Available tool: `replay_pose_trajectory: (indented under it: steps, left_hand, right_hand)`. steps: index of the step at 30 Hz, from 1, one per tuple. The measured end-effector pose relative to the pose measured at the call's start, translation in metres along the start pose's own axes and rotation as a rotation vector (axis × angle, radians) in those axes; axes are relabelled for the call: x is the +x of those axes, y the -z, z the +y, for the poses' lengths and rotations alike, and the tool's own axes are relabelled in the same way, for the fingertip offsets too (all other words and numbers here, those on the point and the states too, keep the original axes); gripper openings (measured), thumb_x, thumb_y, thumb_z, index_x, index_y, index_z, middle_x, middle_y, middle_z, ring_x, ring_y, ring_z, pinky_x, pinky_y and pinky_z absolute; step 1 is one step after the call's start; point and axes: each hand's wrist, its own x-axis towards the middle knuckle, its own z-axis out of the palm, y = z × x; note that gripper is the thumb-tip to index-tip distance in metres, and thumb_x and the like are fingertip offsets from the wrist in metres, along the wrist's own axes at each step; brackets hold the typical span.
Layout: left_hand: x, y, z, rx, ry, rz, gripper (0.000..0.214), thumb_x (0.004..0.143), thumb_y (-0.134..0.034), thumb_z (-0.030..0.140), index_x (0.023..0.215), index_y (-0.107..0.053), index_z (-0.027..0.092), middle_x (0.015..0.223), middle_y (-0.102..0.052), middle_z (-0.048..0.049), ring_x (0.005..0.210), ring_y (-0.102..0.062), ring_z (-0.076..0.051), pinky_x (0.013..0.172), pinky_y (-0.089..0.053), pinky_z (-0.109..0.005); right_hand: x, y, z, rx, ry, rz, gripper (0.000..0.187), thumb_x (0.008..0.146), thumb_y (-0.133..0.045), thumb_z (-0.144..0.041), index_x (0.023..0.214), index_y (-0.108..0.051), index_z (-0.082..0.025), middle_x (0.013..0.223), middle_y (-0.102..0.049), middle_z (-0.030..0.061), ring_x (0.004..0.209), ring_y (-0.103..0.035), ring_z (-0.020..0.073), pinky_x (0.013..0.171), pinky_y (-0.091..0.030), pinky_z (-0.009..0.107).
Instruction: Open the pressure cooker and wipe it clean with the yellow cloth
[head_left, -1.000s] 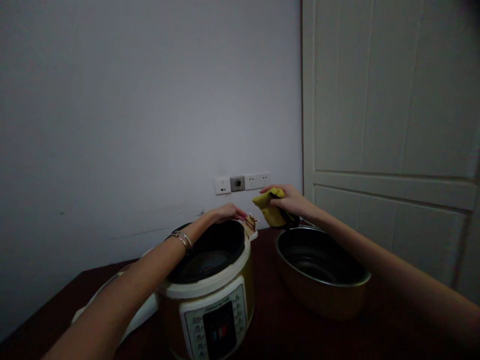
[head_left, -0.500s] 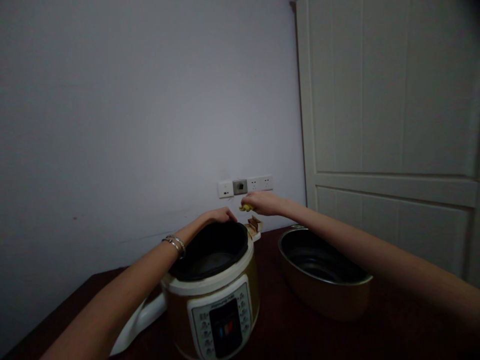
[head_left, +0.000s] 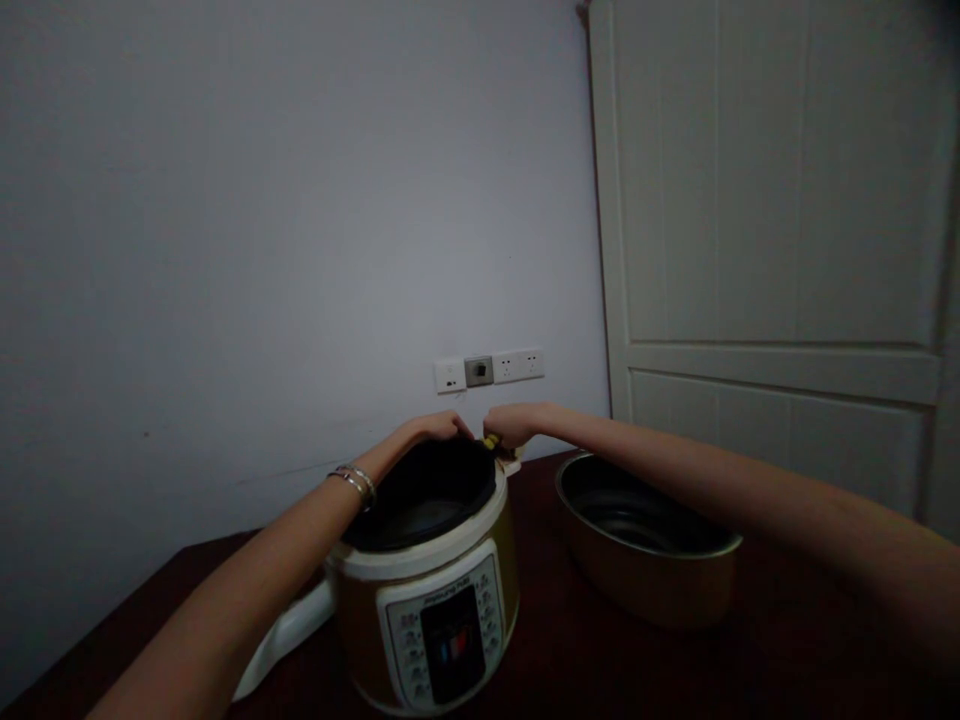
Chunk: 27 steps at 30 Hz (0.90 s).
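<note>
An open gold and white pressure cooker [head_left: 431,590] stands on a dark table [head_left: 585,660], its dark well empty. My left hand [head_left: 435,428] rests curled over the cooker's far rim; a bracelet circles that wrist. My right hand [head_left: 510,423] is closed around a yellow cloth [head_left: 490,441] and presses it against the far right of the rim, by the hinge. Only a small bit of cloth shows under the fingers. The removed metal inner pot [head_left: 649,535] sits on the table to the right, under my right forearm.
The cooker's white lid [head_left: 281,635] lies on the table to its left. A grey wall behind carries a row of sockets [head_left: 489,369]. A white panelled door [head_left: 780,250] fills the right side.
My right hand has carried the yellow cloth leftward from above the inner pot down to the cooker's far rim. The left hand has stayed on the rim.
</note>
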Motion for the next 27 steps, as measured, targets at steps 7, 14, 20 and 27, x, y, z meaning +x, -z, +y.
replay_pose_trajectory:
  steps: [7, 14, 20, 27]
  left_hand:
    - [-0.017, 0.002, 0.028, 0.181, 0.032, 0.035, 0.045, 0.066, -0.043, 0.002, 0.101, -0.069, 0.011, 0.099, -0.073, -0.0066, 0.094, -0.063, -0.019, 0.086, -0.046, -0.028]
    - [-0.109, 0.01, 0.092, 0.415, 0.046, 0.198, 0.028, 0.082, -0.046, 0.024, 0.091, -0.069, 0.013, 0.094, -0.07, -0.015, 0.082, -0.065, -0.025, 0.074, -0.047, -0.035]
    - [-0.19, -0.034, 0.128, 0.578, -0.07, 0.585, 0.02, 0.08, -0.053, 0.023, 0.096, -0.065, 0.019, 0.092, -0.066, -0.0065, 0.082, -0.061, -0.02, 0.068, -0.046, -0.029]
    - [-0.195, -0.096, 0.122, 0.792, -0.162, 0.754, 0.021, 0.079, -0.048, 0.007, 0.089, -0.062, 0.019, 0.083, -0.06, -0.0055, 0.08, -0.057, -0.021, 0.066, -0.047, -0.032]
  right_hand:
    - [-0.013, -0.008, -0.001, 0.018, 0.016, 0.023, 0.033, 0.072, -0.055, -0.015, 0.101, -0.071, -0.01, 0.091, -0.071, 0.0152, 0.069, -0.062, 0.0182, 0.053, -0.035, 0.024]
    - [-0.026, -0.013, -0.005, 0.007, 0.053, 0.125, 0.028, 0.07, -0.058, -0.021, 0.093, -0.072, -0.011, 0.088, -0.071, 0.0153, 0.072, -0.062, 0.0208, 0.057, -0.036, 0.026]
    - [-0.043, -0.025, -0.008, 0.098, 0.151, 0.233, 0.023, 0.071, -0.056, -0.019, 0.088, -0.071, -0.013, 0.085, -0.07, 0.0123, 0.071, -0.06, 0.0176, 0.06, -0.037, 0.026]
    - [-0.047, -0.008, -0.001, 0.333, 0.104, 0.226, 0.013, 0.069, -0.053, -0.014, 0.068, -0.066, -0.012, 0.057, -0.057, 0.0007, 0.048, -0.042, 0.0086, 0.049, -0.031, 0.021]
